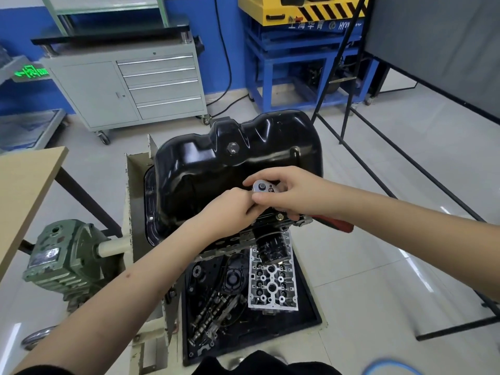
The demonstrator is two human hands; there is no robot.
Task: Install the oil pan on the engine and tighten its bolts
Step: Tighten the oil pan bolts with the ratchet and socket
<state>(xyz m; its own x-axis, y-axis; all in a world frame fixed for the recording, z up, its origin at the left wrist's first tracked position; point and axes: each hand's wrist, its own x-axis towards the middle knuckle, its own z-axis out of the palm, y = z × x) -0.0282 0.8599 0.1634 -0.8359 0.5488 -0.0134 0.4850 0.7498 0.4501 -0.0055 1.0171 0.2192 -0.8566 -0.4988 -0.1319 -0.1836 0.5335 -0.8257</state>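
The black oil pan [238, 152] sits on top of the engine [273, 226], which is mounted on a cream stand. A ratchet wrench [263, 187] with a silver head and red handle [335, 221] stands at the pan's near flange edge. My right hand [284, 194] grips the ratchet head from above. My left hand [230, 209] pinches just under the head, where the socket and bolt are hidden by my fingers. A drain plug [233, 148] shows on the pan's top. Bolt holes run along the pan's left flange [149, 209].
A black tray [311, 307] below the engine holds a cylinder head [273, 282], camshafts and other parts. An oil filter [270, 249] hangs under the engine. A green gearbox [62, 258] sits at left, a wooden table [24, 190] beyond it, a grey tool cabinet [130, 87] behind.
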